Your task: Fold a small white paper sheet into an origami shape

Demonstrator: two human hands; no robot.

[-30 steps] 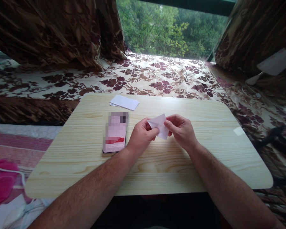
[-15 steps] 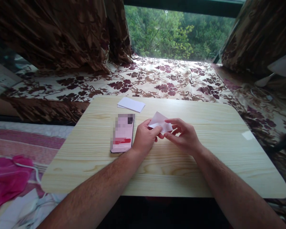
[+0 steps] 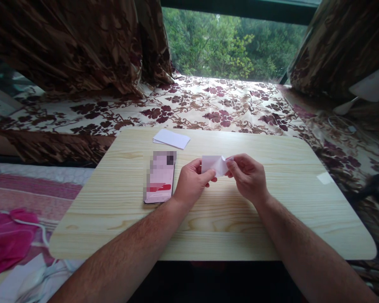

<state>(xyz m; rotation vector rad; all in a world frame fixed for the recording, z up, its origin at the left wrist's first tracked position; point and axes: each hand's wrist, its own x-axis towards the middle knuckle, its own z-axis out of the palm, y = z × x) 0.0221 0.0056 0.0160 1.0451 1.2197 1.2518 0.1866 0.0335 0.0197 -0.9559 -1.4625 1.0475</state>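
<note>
A small sheet of white paper (image 3: pixel 211 163) is held between my two hands above the table. My left hand (image 3: pixel 194 176) grips its left side, with the thumb pressed on the face and the fingers behind. My right hand (image 3: pixel 248 172) pinches the paper's right corner between thumb and forefinger. A raised crease runs near that pinched corner. To the left of my left hand lies a phone (image 3: pixel 161 176) with a lit pinkish screen, partly pixelated. Behind the phone sits a small stack of white paper sheets (image 3: pixel 171 139).
The pale wood-grain table (image 3: pixel 120 168) has rounded corners. A white patch (image 3: pixel 324 178) lies near its right edge. Beyond stands a ledge with floral cloth (image 3: pixel 221 105) under a window. Pink fabric (image 3: pixel 11 235) and cables lie at lower left. A white lamp (image 3: pixel 371 86) stands at right.
My right hand has closed to a pinch on the paper's right corner. The paper has turned, its upper edge now lying level, and the corner is lifted and bent.
</note>
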